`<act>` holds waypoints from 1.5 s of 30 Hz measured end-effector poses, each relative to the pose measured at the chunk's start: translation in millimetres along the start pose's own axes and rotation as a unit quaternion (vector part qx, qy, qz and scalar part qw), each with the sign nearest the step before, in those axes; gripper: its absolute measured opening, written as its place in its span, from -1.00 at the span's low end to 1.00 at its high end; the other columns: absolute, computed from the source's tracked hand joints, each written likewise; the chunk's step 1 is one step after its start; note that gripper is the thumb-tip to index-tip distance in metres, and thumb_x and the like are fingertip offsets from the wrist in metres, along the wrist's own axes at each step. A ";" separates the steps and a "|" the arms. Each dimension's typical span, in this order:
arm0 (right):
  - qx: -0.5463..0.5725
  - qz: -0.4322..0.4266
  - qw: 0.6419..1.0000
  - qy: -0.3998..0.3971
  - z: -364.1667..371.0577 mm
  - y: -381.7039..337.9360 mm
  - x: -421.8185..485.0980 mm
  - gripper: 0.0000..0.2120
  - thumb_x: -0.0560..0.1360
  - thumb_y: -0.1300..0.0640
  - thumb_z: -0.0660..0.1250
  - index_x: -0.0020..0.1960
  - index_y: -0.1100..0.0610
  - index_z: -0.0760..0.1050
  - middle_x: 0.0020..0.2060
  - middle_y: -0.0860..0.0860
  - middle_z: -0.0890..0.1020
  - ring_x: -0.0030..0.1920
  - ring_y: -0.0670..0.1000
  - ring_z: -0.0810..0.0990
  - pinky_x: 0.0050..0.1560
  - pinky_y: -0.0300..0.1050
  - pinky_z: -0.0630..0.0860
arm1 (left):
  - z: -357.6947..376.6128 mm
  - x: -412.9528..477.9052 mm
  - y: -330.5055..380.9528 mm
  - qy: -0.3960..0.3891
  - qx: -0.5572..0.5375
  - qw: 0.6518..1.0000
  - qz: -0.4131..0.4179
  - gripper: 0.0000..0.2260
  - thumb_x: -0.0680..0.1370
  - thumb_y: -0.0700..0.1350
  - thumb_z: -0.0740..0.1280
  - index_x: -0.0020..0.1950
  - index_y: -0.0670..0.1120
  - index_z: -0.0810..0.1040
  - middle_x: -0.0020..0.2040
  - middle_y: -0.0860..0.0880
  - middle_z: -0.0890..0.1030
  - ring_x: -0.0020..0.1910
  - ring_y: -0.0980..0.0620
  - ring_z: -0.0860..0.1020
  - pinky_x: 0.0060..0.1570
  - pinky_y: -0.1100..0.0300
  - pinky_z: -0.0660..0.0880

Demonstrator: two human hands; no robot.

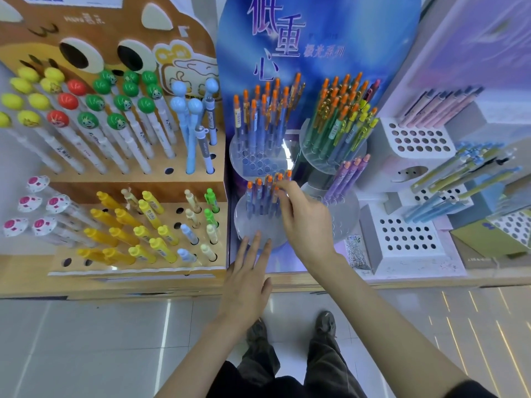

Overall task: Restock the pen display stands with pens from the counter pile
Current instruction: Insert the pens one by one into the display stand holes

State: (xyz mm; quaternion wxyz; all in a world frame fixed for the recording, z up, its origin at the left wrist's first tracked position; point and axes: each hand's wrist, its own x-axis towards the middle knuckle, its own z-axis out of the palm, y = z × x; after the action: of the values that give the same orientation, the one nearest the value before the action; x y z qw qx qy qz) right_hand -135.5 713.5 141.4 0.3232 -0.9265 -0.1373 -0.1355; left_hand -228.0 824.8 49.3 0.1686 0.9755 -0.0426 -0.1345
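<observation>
Two bare forearms rise from the bottom of my view, over the tiled floor [86, 340], toward the blue display stand [316, 30]. I see the left hand [248, 278] lying flat and relaxed, its fingers straight and a little spread, the tips at the front rim of the lower left clear disc [244, 225]. I cannot tell whether they press on it or only hover there. It holds nothing.

The right hand [309, 222] reaches further in, wrist bent, knuckles toward me. Its fingers are curled, and thumb and forefinger pinch the top of an orange-capped pen [279, 178] that stands upright in that same disc. That pen is at the right end of a small cluster of blue pens [260, 196] filling the disc's back rows.

For room, the front half of the disc shows bare holes just beyond the left fingertips. The upper left disc [258, 163] overhangs just behind the cluster. Purple pens [343, 179] stand in the neighbouring disc close by the right hand's knuckles. A brown cardboard stand [138, 214] walls off the left side, and a white perforated block [408, 239] sits to the right. Both forearms cross the wooden surface edge [402, 278].
</observation>
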 end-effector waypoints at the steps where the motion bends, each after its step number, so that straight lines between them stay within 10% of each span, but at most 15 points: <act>1: 0.004 0.000 1.000 -0.008 -0.7 1.1 0.9 -0.81 0.55 0.27 0.22 0.11 0.24 0.54 -0.43 0.15 0.52 -0.49 0.20 0.38 -0.49 -0.08 0.31 | -0.2 -0.1 0.0 0.001 0.000 1.000 0.000 -0.34 0.61 -0.02 0.14 0.55 0.07 -0.23 0.40 0.15 -0.49 0.42 0.08 -0.44 0.42 0.12 0.13; 8: 0.006 0.020 0.999 -0.032 -20.8 27.4 -32.9 -0.71 0.53 0.30 0.25 0.24 0.20 0.48 -0.15 0.10 0.61 -0.23 0.15 0.54 -0.36 -0.12 0.36 | -10.0 -3.3 8.8 -0.011 0.010 1.000 -0.011 -0.38 0.62 -0.07 0.13 0.56 0.02 -0.17 0.50 0.05 -0.37 0.49 0.00 -0.36 0.47 0.07 -0.02; 11: 0.006 0.078 0.997 -0.022 -42.9 62.4 -64.2 -0.82 0.54 0.32 0.27 0.12 0.25 0.54 -0.03 0.12 0.60 -0.09 0.15 0.58 -0.22 -0.01 0.51 | -22.9 -5.1 30.7 0.061 -0.044 0.997 -0.009 -0.50 0.55 -0.24 0.27 0.48 -0.15 0.27 0.56 -0.15 0.09 0.54 -0.16 0.05 0.48 -0.04 0.08; 15: 0.098 0.249 0.964 -0.013 -89.0 106.3 -118.7 -0.85 0.58 0.12 0.26 0.12 0.05 0.51 -0.13 -0.15 0.60 -0.13 -0.21 0.54 -0.15 -0.36 0.45 | -24.3 -0.6 76.8 0.081 -0.163 0.981 0.065 -0.84 0.51 -0.29 0.35 0.07 -0.17 0.58 0.06 -0.12 0.62 0.05 -0.15 0.59 0.06 -0.07 0.53; 22: 0.116 0.446 0.887 0.027 -177.8 158.9 -234.6 -0.88 0.58 0.19 0.25 -0.02 0.04 0.54 -0.21 -0.06 0.63 -0.16 -0.05 0.61 -0.09 -0.07 0.52 | 8.2 15.8 186.7 -0.170 -0.195 0.956 0.140 -0.88 0.60 -0.09 0.24 0.01 -0.05 0.57 -0.10 0.02 0.63 -0.13 0.07 0.57 -0.08 0.18 0.45; 33: 0.148 0.578 0.790 0.140 -309.0 271.5 -359.3 -0.85 0.59 0.21 0.22 -0.06 0.05 0.53 -0.23 -0.03 0.64 -0.17 -0.24 0.58 -0.19 -0.46 0.42 | 98.2 35.1 409.2 -0.332 -0.131 0.915 0.190 -0.89 0.61 -0.10 0.23 0.02 0.01 0.55 -0.04 0.06 0.63 -0.01 0.06 0.58 0.08 0.01 0.50; 45: 0.151 0.473 0.868 0.024 -397.7 457.4 -272.1 -0.84 0.61 0.08 0.19 -0.02 0.05 0.54 -0.20 -0.11 0.62 -0.12 -0.08 0.58 -0.08 -0.11 0.49 | 131.0 97.2 499.4 -0.278 -0.187 0.941 0.053 -0.79 0.58 -0.28 0.26 -0.15 -0.03 0.58 -0.19 0.01 0.67 -0.17 0.22 0.63 -0.16 0.48 0.44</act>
State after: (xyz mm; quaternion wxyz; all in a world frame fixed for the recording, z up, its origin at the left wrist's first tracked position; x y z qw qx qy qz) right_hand -295.5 70.6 92.0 0.4879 -0.8168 0.3061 0.0335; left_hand -189.8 301.5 76.4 0.3363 0.8464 -0.1136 -0.3971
